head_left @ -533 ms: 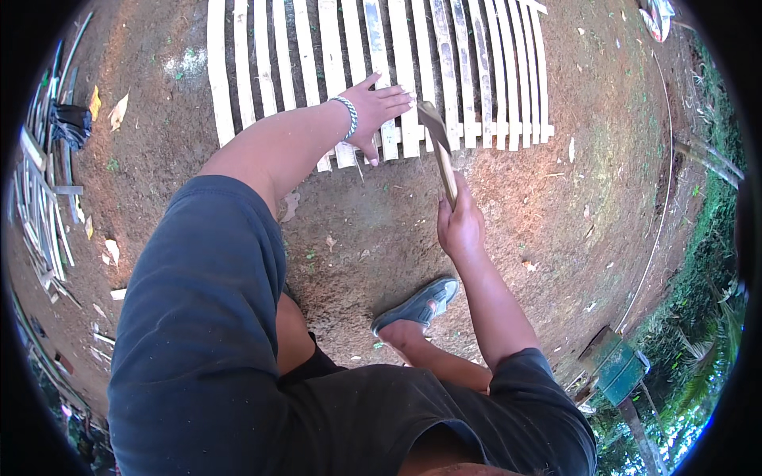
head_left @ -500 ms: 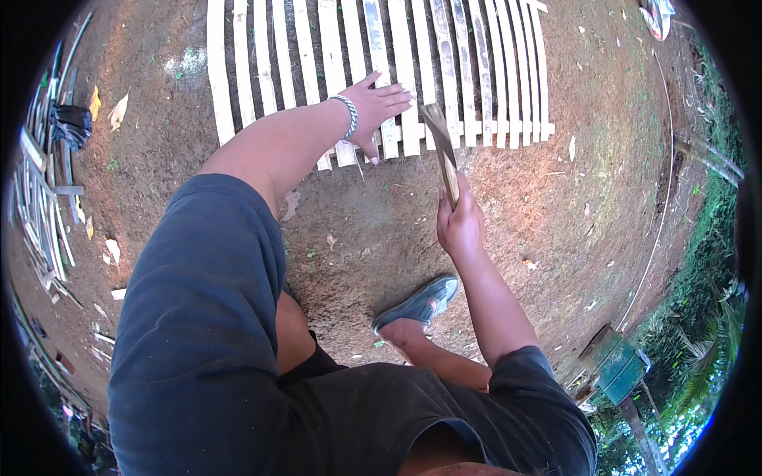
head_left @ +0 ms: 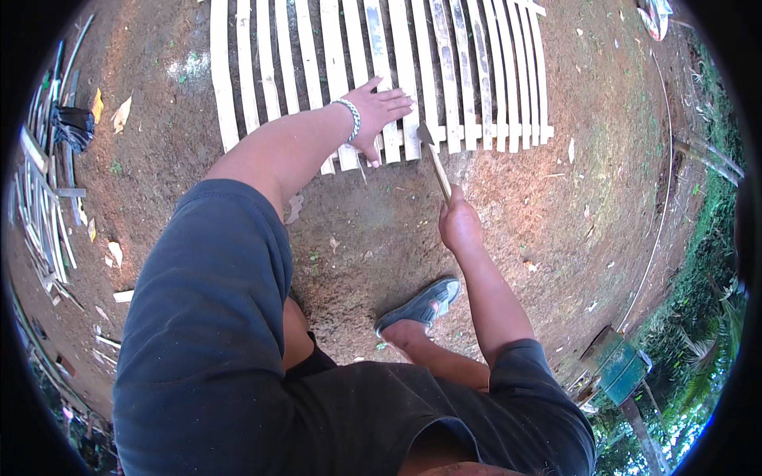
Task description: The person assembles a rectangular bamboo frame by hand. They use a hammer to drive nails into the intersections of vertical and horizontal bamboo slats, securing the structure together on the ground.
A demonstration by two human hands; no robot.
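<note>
A frame of pale wooden slats (head_left: 333,71), apparently split bamboo, lies on the ground ahead of me, its near ends fixed over a crosspiece (head_left: 500,130). My left hand (head_left: 376,113), with a braided band at the wrist, rests across the slats near their ends, fingers spread flat and thumb pointing toward me. My right hand (head_left: 460,225) is closed round the pale wooden handle of a tool (head_left: 439,168). The tool's dark, angled head is at the slat ends, just right of my left fingers; its exact kind is unclear, and I cannot tell whether it touches wood.
Bare brown soil (head_left: 381,214) with scattered dry leaves surrounds the frame. My sandalled foot (head_left: 419,305) stands below the slats. A pile of sticks (head_left: 36,206) and a black bag (head_left: 73,127) lie at left. Toward the lower right is a green box-like object (head_left: 621,369) beside plants.
The tool has come down, its head now lower by the slat ends, and my right hand has dropped slightly. My left hand stays on the slats.
</note>
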